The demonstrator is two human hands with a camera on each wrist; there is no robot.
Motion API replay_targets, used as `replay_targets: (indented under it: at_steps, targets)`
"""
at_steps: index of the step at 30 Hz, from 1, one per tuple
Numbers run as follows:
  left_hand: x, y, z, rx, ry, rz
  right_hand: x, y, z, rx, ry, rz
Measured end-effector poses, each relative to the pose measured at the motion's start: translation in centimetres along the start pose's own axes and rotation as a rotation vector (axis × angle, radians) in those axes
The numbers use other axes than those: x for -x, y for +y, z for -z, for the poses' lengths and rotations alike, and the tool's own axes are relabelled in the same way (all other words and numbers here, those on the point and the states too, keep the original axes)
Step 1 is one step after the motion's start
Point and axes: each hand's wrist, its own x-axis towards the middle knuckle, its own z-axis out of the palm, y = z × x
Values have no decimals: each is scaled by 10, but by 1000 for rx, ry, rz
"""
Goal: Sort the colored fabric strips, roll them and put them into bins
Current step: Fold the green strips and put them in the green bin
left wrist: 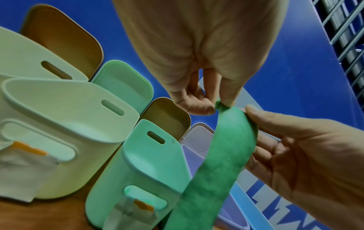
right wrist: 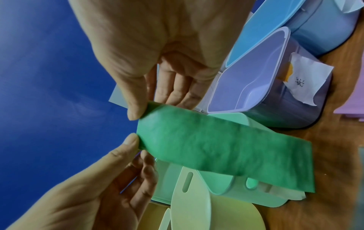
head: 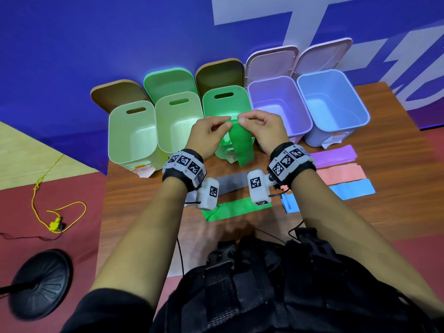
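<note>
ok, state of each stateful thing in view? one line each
left hand: pinches held green strip's top end
right hand: pinches same end
held green strip: unrolled, hanging
green bin: lid off, looks empty
purple bin: open, empty
blue bin: open, empty
second green strip: flat on table

held green strip (head: 241,144): hanging above the table's far edge, top end pinched, lower end drooping in front of the green bin (head: 225,109) | second green strip (head: 230,210): lying flat near the front edge | purple (head: 334,153), pink (head: 341,173), blue (head: 352,188) strips: lying flat toward the right edge | five bins: standing open along the far edge
</note>
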Motion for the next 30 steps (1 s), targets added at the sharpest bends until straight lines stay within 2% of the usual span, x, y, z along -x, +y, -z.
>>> replay_targets:
  at_steps: [5, 14, 23, 30]
  targets:
    - [2, 0, 0, 129, 31, 32, 2, -5, -1, -16, -17, -20]
    - [2, -2, 1, 100, -4, -17, 5, -4, 0, -26, -64, -37]
    - [5, -1, -1, 109, -14, 12, 3, -1, 2, 17, -5, -39]
    - [6, 4, -2, 152, -69, 34, -1, 2, 1, 37, 61, -47]
